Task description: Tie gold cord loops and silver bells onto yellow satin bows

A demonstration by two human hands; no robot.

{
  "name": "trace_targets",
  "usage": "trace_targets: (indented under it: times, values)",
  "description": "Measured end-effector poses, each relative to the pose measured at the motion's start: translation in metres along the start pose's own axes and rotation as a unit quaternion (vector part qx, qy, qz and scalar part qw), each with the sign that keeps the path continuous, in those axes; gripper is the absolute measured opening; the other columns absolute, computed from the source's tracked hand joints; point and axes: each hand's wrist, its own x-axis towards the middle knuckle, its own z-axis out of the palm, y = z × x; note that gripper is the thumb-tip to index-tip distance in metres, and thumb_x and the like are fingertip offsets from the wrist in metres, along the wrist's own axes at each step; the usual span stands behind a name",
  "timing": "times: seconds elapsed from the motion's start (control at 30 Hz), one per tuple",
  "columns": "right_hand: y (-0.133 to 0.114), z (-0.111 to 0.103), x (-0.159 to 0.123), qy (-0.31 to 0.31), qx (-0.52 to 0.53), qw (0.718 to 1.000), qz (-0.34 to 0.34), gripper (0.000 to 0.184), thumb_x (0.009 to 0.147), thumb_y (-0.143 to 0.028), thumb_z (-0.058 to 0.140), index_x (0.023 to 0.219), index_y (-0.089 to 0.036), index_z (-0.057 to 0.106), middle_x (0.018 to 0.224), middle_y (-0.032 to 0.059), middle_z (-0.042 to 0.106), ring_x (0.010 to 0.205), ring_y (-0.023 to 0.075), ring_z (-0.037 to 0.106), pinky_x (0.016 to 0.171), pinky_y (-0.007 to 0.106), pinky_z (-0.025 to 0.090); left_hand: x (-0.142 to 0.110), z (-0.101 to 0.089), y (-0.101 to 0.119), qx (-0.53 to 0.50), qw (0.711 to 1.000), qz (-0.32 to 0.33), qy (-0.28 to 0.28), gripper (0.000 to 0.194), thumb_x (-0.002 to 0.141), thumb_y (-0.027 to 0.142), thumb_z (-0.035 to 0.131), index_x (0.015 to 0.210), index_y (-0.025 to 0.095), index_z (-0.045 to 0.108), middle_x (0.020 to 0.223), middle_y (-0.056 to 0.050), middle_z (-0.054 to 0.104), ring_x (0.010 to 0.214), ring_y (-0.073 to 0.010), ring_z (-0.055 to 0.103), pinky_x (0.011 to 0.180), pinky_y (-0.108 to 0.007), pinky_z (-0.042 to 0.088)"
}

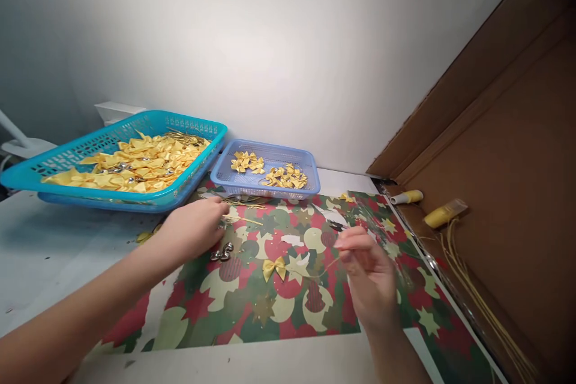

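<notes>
My left hand (198,225) is bent down over the table beside a few thin gold cords (245,204). Its fingers are curled together, and whatever they may hold is hidden. Just below it lie small shiny silver bells (222,252). On the right, my right hand (371,276) pinches the end of a thin gold cord (321,273) between thumb and fingers. That cord runs left to a yellow satin bow (274,268) lying flat on the patterned sheet. Small scissors (335,225) with dark handles appear to lie just behind my right fingertips.
A turquoise basket (198,183) heaped with yellow bows stands at the left. Beside it, a smaller blue basket (265,189) holds finished-looking bows. Patterned paper (252,318) covers the table. A cardboard wall (508,150) rises at right, with gold cords (481,306) hanging along it.
</notes>
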Motion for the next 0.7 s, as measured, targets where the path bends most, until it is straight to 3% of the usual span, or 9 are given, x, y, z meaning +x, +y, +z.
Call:
trace_targets:
  times: [0.07,0.17,0.3,0.43,0.5,0.63,0.7]
  values:
    - [0.004,0.009,-0.004,-0.035,-0.016,0.999,0.038,0.007,0.088,-0.025,0.061,0.083,-0.025,0.067,0.091,0.0025,0.062,0.088,0.0154,0.058,0.077,0.028,0.047,0.004,-0.002,-0.014,0.013,0.999,-0.007,-0.043,0.015,0.07,0.024,0.057,0.08,0.02,0.068,0.086,-0.011,0.07,0.083,-0.0293,0.066,0.057,-0.03,0.044]
    - [0.011,0.024,-0.01,-0.088,-0.036,0.99,0.104,0.008,0.086,-0.024,0.06,0.082,-0.023,0.067,0.087,0.0026,0.065,0.085,0.0159,0.06,0.078,0.029,0.047,0.007,0.002,-0.022,0.013,0.999,-0.009,-0.047,0.013,0.07,0.024,0.054,0.07,0.021,0.067,0.078,-0.01,0.07,0.074,-0.0277,0.065,0.053,-0.03,0.04]
    - [0.023,0.04,-0.016,-0.105,-0.072,0.978,0.168,0.008,0.083,-0.021,0.061,0.08,-0.021,0.068,0.08,0.001,0.066,0.076,0.0142,0.059,0.071,0.026,0.046,0.011,0.001,-0.018,-0.09,0.995,0.009,-0.052,0.018,0.072,0.03,0.054,0.067,0.021,0.069,0.072,-0.007,0.072,0.066,-0.0229,0.064,0.054,-0.028,0.042]
    - [0.031,0.047,-0.019,-0.108,-0.098,0.977,0.158,0.011,0.081,-0.016,0.059,0.079,-0.021,0.068,0.077,0.0001,0.066,0.073,0.0131,0.058,0.069,0.025,0.045,0.013,-0.005,-0.016,-0.181,0.981,0.026,-0.059,0.021,0.072,0.037,0.055,0.073,0.022,0.07,0.071,-0.004,0.072,0.058,-0.0193,0.063,0.054,-0.026,0.044]
    - [0.032,0.048,-0.02,-0.113,-0.102,0.977,0.15,0.012,0.08,-0.015,0.059,0.078,-0.021,0.068,0.075,-0.0003,0.065,0.072,0.0129,0.058,0.067,0.025,0.045,0.012,-0.007,-0.018,-0.181,0.981,0.035,-0.052,0.024,0.07,0.038,0.058,0.082,0.022,0.071,0.076,-0.005,0.072,0.061,-0.0207,0.064,0.056,-0.027,0.045]
    - [0.034,0.047,-0.02,-0.123,-0.105,0.977,0.137,0.013,0.08,-0.014,0.058,0.078,-0.021,0.069,0.075,-0.0002,0.065,0.073,0.0134,0.058,0.067,0.025,0.045,0.01,-0.004,-0.02,-0.157,0.977,0.083,-0.118,0.03,0.067,0.036,0.06,0.092,0.024,0.071,0.084,-0.005,0.072,0.069,-0.0219,0.065,0.058,-0.028,0.046]
    - [0.034,0.046,-0.019,-0.122,-0.11,0.977,0.134,0.013,0.081,-0.014,0.058,0.078,-0.021,0.068,0.074,0.0,0.066,0.073,0.0134,0.058,0.066,0.025,0.045,0.01,0.0,-0.02,-0.136,0.978,0.101,-0.121,0.028,0.068,0.035,0.059,0.092,0.025,0.071,0.087,-0.005,0.072,0.072,-0.0221,0.064,0.06,-0.028,0.045]
